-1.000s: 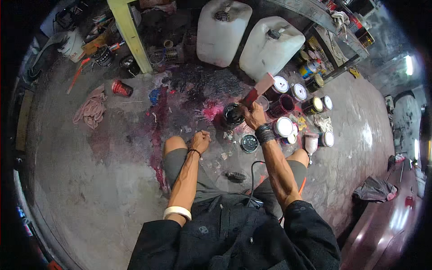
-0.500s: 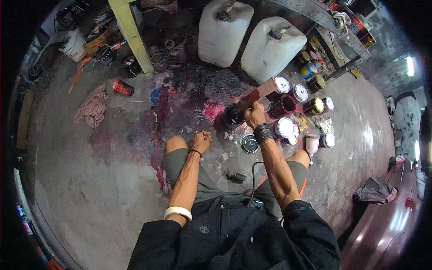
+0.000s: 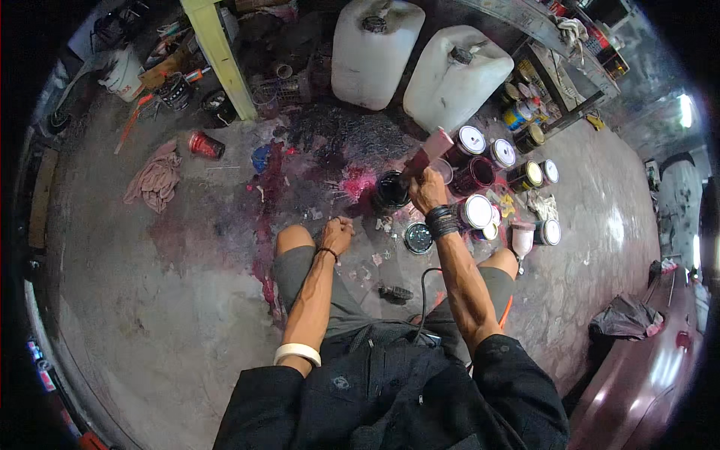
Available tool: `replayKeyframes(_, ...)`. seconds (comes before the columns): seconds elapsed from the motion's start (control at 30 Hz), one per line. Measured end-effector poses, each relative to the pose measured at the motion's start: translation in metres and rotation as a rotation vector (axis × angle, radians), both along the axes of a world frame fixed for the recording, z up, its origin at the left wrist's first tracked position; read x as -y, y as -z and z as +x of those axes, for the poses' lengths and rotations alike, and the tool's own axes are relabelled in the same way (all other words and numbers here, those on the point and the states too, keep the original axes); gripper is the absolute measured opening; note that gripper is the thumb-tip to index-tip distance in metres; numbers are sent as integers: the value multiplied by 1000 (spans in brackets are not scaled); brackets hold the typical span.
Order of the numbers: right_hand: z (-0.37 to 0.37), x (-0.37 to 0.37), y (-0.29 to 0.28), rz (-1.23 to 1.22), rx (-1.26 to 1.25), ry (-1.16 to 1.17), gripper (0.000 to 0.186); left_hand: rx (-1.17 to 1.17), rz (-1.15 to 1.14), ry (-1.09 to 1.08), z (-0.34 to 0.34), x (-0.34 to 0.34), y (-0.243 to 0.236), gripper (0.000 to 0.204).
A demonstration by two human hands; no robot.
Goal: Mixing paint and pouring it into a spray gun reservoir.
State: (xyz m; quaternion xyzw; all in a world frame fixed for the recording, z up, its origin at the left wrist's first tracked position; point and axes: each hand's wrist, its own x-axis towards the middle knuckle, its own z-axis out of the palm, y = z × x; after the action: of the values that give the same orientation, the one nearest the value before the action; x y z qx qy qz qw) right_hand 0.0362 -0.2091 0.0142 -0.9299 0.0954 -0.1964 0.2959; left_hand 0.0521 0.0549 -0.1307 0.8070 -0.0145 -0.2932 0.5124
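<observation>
My right hand (image 3: 428, 190) grips a flat, narrow strip (image 3: 430, 152) coated in dark red, with a paler pinkish far end. The strip is tilted up above an open black pot (image 3: 391, 190) of dark liquid, just left of my fingers. Close below that hand lies a round dark lid or shallow tin (image 3: 418, 238) with wet, shiny contents. My left hand (image 3: 338, 235) hangs by my left knee with its fingers curled in; whatever might be inside is hidden. Right of the strip, an open can (image 3: 474, 175) holds dark red paint.
Several paint cans (image 3: 503, 154) crowd the floor on the right, near a spray gun's pale cup (image 3: 523, 238). Two white jerrycans (image 3: 375, 52) stand at the back. A pink rag (image 3: 156, 178) and a red cup (image 3: 205, 145) lie at left. A black hose (image 3: 424, 289) runs between my legs.
The strip in my right hand has turned and looks shorter, its pale end shifting left and slightly down. My left hand stays almost where it was.
</observation>
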Motion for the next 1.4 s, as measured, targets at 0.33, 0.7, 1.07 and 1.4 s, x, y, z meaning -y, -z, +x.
replayKeyframes(0.33,0,-12,-10,57,-35,44,22,78,0,21,-2,-2,-16,20)
replayKeyframes(0.7,-2,-9,-4,58,21,29,24,59,28,35,0,-1,-2,21)
replayKeyframes(1.07,6,-3,6,-47,165,-9,24,94,47,21,-3,-1,-16,21)
replayKeyframes(1.4,1,-9,-13,-28,-81,62,19,36,73,15,-3,2,-30,21)
